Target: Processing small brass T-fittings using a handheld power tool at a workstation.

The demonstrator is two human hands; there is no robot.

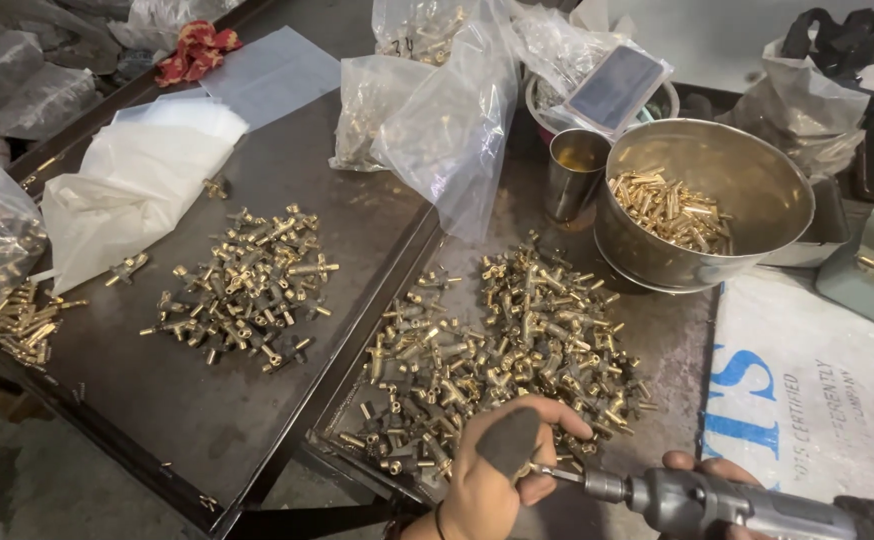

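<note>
My left hand is at the bottom middle, fingers closed on a small brass fitting, with a dark pad over the thumb. My right hand grips a grey hand-held rotary tool whose thin bit tip meets the fitting at my left fingers. Only a few right fingers show above the tool body. Just beyond my hands lies a large heap of brass T-shaped fittings on a dark metal tray. A second, smaller heap of brass fittings lies on the left tray.
A steel bowl with brass pins stands at the back right, a steel cup beside it. Clear plastic bags of brass parts sit behind. A white plastic sheet lies at left, a printed white sack at right.
</note>
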